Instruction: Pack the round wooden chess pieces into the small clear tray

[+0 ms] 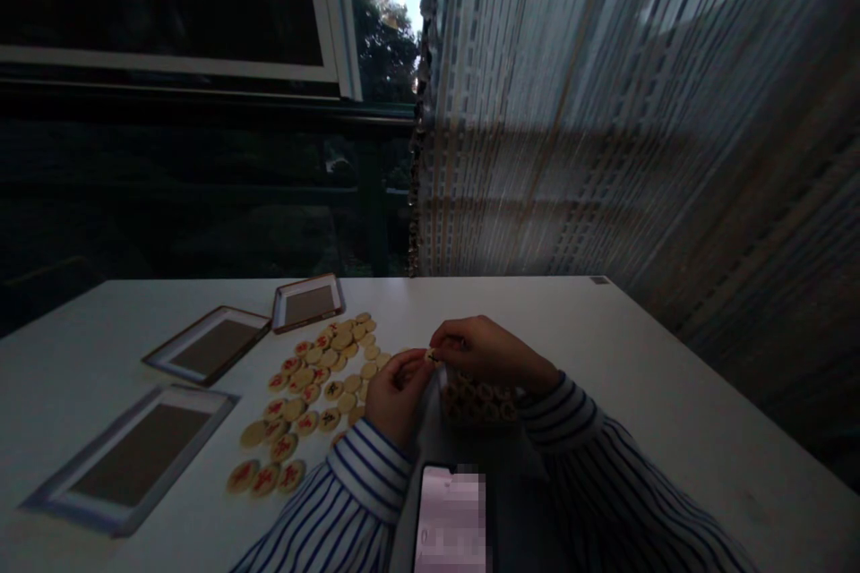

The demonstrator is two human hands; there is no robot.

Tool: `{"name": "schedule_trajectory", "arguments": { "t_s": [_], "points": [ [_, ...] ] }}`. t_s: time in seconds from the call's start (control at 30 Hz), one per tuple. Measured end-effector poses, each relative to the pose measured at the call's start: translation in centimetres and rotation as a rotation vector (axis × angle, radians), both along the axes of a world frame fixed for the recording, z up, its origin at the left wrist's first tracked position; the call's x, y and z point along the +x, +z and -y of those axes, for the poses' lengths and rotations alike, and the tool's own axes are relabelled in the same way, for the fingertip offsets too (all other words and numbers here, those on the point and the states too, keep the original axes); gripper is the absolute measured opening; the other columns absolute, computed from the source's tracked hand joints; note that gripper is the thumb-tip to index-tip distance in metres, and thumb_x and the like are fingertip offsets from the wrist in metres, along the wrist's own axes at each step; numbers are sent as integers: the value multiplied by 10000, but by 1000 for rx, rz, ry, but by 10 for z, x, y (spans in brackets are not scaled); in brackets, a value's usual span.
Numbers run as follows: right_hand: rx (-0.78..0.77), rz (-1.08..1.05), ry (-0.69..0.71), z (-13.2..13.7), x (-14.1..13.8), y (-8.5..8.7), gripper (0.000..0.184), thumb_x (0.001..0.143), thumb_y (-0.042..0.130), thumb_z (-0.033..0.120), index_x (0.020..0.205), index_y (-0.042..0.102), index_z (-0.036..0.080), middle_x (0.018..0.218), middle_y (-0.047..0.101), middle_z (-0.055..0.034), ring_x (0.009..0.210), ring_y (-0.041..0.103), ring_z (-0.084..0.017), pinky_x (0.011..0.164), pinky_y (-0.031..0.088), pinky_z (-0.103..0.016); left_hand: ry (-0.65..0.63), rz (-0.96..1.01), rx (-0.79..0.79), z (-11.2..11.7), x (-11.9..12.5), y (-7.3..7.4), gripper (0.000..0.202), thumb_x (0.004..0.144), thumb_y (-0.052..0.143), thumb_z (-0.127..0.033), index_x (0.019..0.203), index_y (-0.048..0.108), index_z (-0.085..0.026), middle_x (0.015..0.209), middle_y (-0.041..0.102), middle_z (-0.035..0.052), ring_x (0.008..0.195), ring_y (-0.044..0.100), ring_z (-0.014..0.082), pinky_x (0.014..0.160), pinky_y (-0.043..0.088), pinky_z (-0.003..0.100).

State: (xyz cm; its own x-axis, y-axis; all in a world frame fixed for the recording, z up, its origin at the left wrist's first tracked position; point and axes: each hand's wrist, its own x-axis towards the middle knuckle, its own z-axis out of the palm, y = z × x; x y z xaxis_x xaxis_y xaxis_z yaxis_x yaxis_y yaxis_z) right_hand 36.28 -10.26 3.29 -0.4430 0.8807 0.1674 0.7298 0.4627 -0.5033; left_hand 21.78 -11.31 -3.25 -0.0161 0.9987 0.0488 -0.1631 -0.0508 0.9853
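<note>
**Head view: two hands on one disc**

The left hand (395, 396) and right hand (489, 353) meet above the counter (645, 367), fingertips pinched together on a small disc (432, 356). Under them lies a pack (478, 403) of discs. Loose discs (315, 385) and three trays (211, 347) lie left.

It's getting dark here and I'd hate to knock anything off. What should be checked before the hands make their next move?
1. Grip: left hand and right hand meet at the fingertips; what they pinch: cannot tell.
2. Support: bunched discs below the right hand rest on the table: ok.
3. Spread: loose discs lie flat, away from edges: ok.
4. Clearance: three trays lie apart from both hands: ok.
5. Device: phone between the sleeves, support hidden: cannot tell.
6. Light for reading disc markings: not ok.
</note>
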Motion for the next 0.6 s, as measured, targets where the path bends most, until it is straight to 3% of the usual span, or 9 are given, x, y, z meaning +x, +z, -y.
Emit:
{"name": "schedule_trajectory", "arguments": {
  "t_s": [0.33,0.6],
  "points": [
    [-9,29,20,1,2,0,206,776,466,234,908,617,187,767,644,-11,681,562,-115,611,366,-204,22,-50,28,-1,-2,-2,266,568,655,-305,774,657,-136,773,688,63,729,627,173,667,498,276],
    [-23,59,35,1,1,1,239,782,438,220,953,604,199,783,652,-8,684,567,-113,619,369,-209,77,-62,8,-1,-2,-1,283,549,659,-329,747,661,-127,694,673,52,659,614,157,615,487,256]
  ]
}}
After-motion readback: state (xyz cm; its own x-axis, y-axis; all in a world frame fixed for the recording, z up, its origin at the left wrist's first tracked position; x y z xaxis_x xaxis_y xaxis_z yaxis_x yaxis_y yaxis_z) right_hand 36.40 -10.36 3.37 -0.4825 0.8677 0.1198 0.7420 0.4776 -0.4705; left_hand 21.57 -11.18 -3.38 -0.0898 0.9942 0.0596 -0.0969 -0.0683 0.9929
